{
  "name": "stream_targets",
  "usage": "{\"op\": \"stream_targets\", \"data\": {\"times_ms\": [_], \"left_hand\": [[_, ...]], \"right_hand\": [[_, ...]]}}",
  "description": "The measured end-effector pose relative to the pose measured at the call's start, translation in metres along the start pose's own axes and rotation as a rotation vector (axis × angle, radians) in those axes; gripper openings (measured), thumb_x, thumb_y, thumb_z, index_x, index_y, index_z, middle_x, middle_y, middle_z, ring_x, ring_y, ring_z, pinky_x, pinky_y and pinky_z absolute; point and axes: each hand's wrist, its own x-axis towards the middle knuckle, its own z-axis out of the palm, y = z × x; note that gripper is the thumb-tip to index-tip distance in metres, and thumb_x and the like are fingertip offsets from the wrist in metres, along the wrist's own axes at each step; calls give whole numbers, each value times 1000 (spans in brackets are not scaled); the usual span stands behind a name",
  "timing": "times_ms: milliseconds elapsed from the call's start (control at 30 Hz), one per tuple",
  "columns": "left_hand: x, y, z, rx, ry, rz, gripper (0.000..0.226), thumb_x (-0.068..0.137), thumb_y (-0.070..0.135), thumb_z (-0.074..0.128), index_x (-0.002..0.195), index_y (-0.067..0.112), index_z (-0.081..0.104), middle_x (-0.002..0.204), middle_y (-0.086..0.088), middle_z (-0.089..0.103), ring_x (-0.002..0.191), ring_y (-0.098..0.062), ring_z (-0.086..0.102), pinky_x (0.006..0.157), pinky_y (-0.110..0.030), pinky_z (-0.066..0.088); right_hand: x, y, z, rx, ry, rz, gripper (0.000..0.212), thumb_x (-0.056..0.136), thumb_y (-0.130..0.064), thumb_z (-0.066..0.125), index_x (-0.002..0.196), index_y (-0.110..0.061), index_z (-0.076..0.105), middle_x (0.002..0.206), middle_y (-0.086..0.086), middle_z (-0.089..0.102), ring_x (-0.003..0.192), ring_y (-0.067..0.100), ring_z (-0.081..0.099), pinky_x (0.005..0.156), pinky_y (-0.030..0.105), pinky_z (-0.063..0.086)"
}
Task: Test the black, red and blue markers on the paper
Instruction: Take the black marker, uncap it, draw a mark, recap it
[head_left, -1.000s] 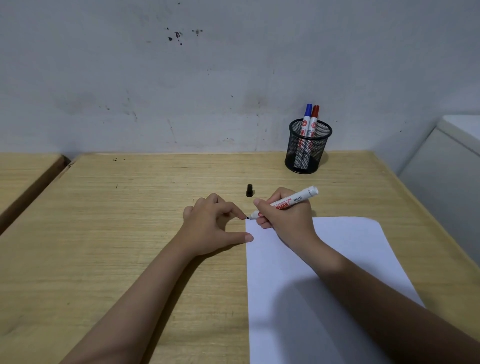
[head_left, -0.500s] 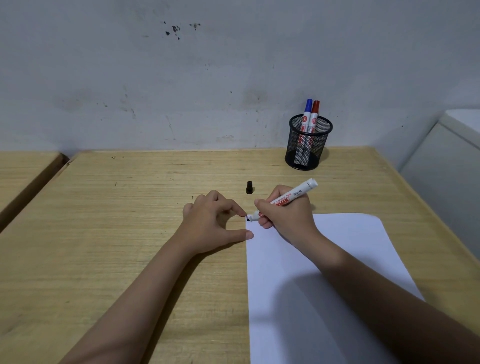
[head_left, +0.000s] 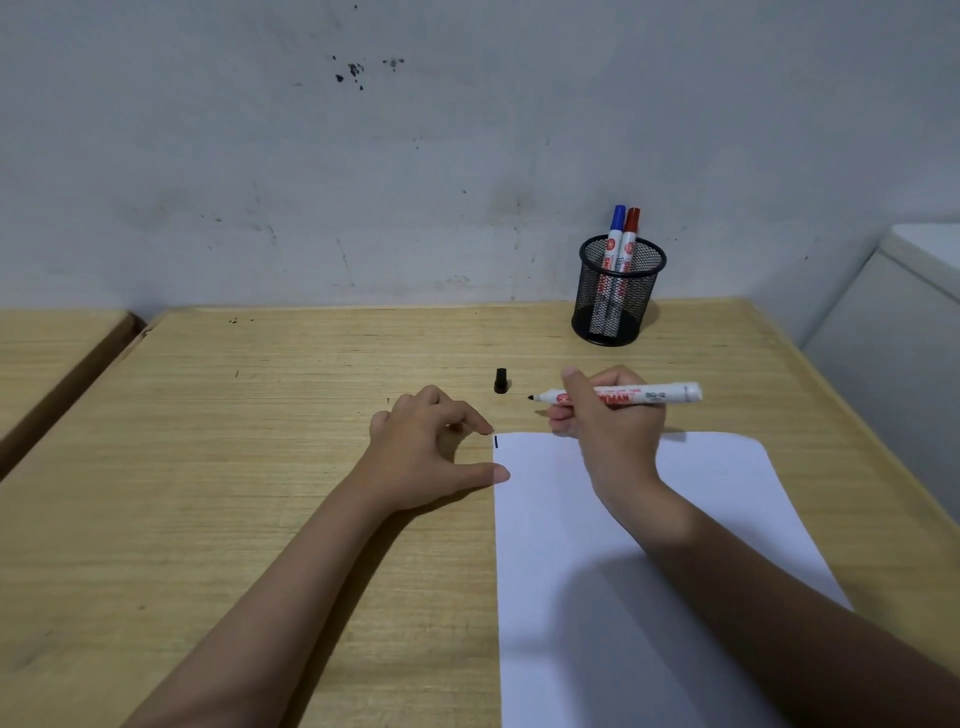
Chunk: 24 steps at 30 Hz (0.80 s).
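My right hand (head_left: 605, 415) grips the uncapped black marker (head_left: 654, 394), held level above the table with its tip pointing left, off the paper. The white paper (head_left: 649, 545) lies at the front right; a short black stroke (head_left: 496, 442) marks its far-left corner. My left hand (head_left: 431, 452) rests on the table, thumb and forefinger touching the paper's left edge. The black cap (head_left: 500, 380) stands on the table just beyond the hands. The blue marker (head_left: 616, 234) and red marker (head_left: 630, 236) stand capped in a black mesh cup (head_left: 618, 299) at the back.
The wooden table (head_left: 234, 467) ends at a grey wall behind. A second wooden table (head_left: 47, 353) sits to the left across a gap. A white cabinet (head_left: 898, 353) stands close to the right edge.
My right hand has lifted the marker off the paper's corner and moved it up and to the right, leaving a short black stroke there. My left hand stays at the edge.
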Motion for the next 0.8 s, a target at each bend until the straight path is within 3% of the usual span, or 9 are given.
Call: {"op": "stream_targets", "data": {"times_ms": [167, 267, 433, 500, 633, 800], "left_hand": [[23, 8, 0, -189, 136, -29, 38, 73, 49, 63, 108, 37, 53, 97, 14, 59, 80, -4, 57, 90, -43, 48], [48, 21, 3, -140, 170, 51, 40, 83, 28, 62, 122, 31, 54, 111, 5, 59, 84, -13, 58, 85, -39, 51], [71, 29, 9, -23, 126, 8, 15, 80, 18, 67, 94, 13, 71, 94, -4, 70, 88, -19, 64, 73, -26, 49], [69, 34, 4, -235, 162, -60, 9, 76, 15, 72, 85, 13, 71, 87, -6, 72, 82, -18, 66, 71, -20, 49], [55, 48, -12, -789, 170, -112, 10, 74, 8, 75, 79, 16, 72, 77, -4, 73, 76, -17, 66, 78, -30, 52], [36, 62, -21, -1041, 131, -100, 10, 77, 5, 70, 80, 14, 72, 71, 2, 74, 75, -11, 71, 79, -25, 57]], "right_hand": [[2, -4, 2, 52, 64, 22, 28, 81, -17, 71, 66, -11, 48, 47, 2, 65, 45, 20, 65, 51, 33, 56], [2, -7, 1, 73, 88, 35, 26, 80, -19, 72, 69, -10, 51, 49, 4, 67, 48, 21, 66, 54, 34, 57], [4, -18, -3, 93, 109, 23, 23, 80, -19, 72, 71, -10, 53, 56, 8, 69, 54, 21, 69, 55, 33, 57], [6, -27, -4, 117, 105, -17, 22, 80, -18, 72, 71, -8, 54, 62, 13, 68, 52, 19, 69, 50, 28, 56], [10, -44, -7, 163, 64, -88, 25, 80, -16, 72, 66, -10, 53, 52, 5, 67, 47, 20, 66, 48, 28, 56], [5, -61, -8, 163, -32, -137, 27, 81, -11, 70, 62, -10, 52, 49, 3, 65, 45, 20, 64, 48, 28, 55]]}}
